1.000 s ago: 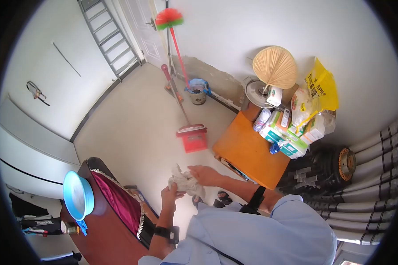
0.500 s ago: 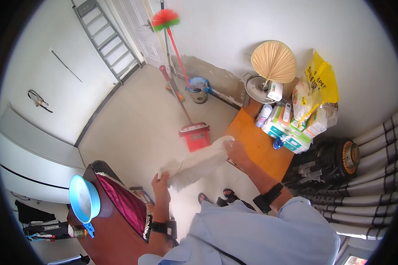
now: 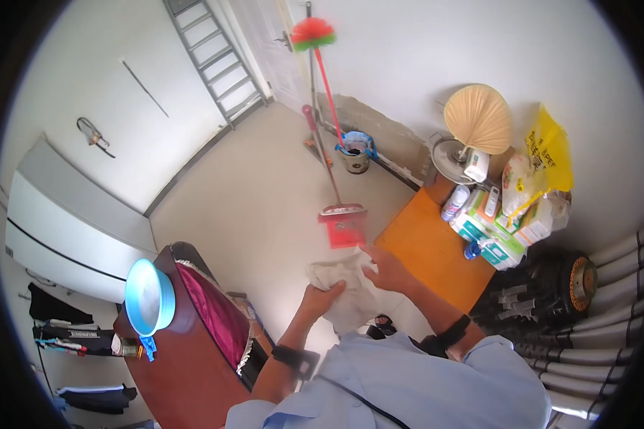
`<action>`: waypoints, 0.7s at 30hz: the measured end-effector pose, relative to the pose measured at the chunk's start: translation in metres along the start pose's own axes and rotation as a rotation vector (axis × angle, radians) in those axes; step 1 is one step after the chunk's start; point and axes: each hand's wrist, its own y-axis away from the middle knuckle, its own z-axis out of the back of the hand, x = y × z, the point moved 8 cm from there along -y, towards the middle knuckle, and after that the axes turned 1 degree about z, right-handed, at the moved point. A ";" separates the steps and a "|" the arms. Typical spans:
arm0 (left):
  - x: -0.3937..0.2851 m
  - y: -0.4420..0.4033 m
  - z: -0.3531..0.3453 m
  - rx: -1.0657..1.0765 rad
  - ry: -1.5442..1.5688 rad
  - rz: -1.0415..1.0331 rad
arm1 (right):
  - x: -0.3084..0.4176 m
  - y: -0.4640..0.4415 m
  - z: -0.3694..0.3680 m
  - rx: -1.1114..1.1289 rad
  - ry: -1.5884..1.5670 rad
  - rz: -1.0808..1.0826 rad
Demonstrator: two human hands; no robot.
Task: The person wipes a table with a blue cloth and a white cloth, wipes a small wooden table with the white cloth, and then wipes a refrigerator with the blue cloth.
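A whitish cloth hangs bunched between my hands in front of my body, over the pale floor. My left hand grips its left side, the thumb lying on top of the fabric. At the upper right edge of the cloth is my right hand, with its index finger stretched forward and the thumb against the fabric; its other fingers are partly hidden. Each wrist wears a black band.
A red dustpan stands on the floor ahead. On the left, a brown table bears a blue basin. An orange-brown table at right holds packages and a fan. A bin stands by the wall.
The cloth, stretched wide between my hands before, is now gathered and hangs lower. My hands have come closer together. The view has shifted, moving the room's contents rightward in the picture.
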 end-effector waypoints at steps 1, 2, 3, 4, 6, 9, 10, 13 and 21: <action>0.001 0.000 0.001 0.030 -0.029 0.012 | 0.018 0.013 0.000 -0.061 0.183 0.183; 0.004 -0.002 0.000 0.061 -0.058 0.026 | 0.037 0.026 -0.004 -0.125 0.365 0.365; 0.008 -0.002 -0.003 0.095 -0.086 0.043 | 0.043 0.027 -0.017 -0.030 0.340 0.258; 0.006 -0.002 -0.003 0.039 -0.063 -0.001 | 0.055 0.026 -0.035 0.064 0.314 0.148; 0.001 -0.004 -0.012 -0.071 -0.018 -0.094 | 0.067 0.026 -0.051 0.056 0.243 0.066; -0.002 -0.009 -0.014 -0.148 0.176 -0.143 | 0.057 0.014 -0.059 0.045 0.352 -0.048; -0.010 -0.004 -0.011 -0.172 0.190 -0.141 | 0.054 0.010 -0.062 0.049 0.357 -0.071; -0.027 0.001 -0.005 -0.238 0.206 -0.162 | 0.049 -0.004 -0.064 0.063 0.364 -0.104; -0.017 0.001 0.007 -0.192 0.101 -0.099 | 0.044 -0.030 -0.076 0.165 0.519 0.045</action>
